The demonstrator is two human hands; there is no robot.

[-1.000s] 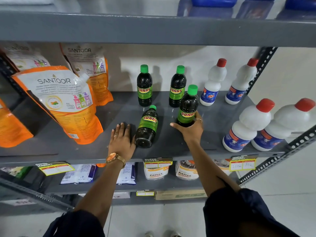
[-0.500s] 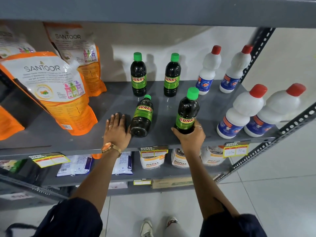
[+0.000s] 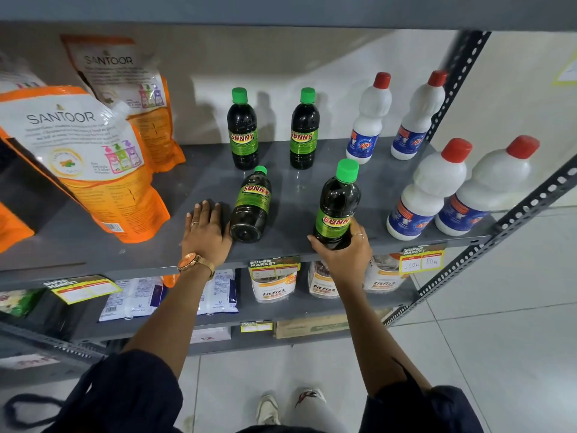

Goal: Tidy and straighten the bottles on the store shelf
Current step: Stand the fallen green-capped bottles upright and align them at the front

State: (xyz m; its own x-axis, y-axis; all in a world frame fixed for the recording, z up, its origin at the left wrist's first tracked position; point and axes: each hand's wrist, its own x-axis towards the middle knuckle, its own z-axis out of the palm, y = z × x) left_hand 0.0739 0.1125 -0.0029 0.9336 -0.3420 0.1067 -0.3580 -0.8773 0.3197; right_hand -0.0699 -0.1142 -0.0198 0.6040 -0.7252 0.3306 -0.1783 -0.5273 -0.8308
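Note:
On the grey shelf [image 3: 78,254], two dark Sunny bottles with green caps stand upright at the back, one on the left [image 3: 242,129] and one on the right [image 3: 304,129]. A third Sunny bottle [image 3: 252,206] lies on its side, cap pointing back. My left hand [image 3: 206,234] rests flat on the shelf, its fingers apart, right beside that bottle's base. My right hand [image 3: 345,254] grips the base of a fourth Sunny bottle [image 3: 337,207], held upright near the shelf's front edge.
Several white bottles with red caps [image 3: 427,189] stand at the right, near the perforated upright post [image 3: 530,201]. Orange Santoor refill pouches [image 3: 93,164] lean at the left. The lower shelf holds packets and Fitfizz bags [image 3: 273,284]. Price labels hang on the front edge.
My right hand has drawn the upright Sunny bottle from mid-shelf toward the front edge. The left hand and the lying bottle have stayed put. The view has tilted down.

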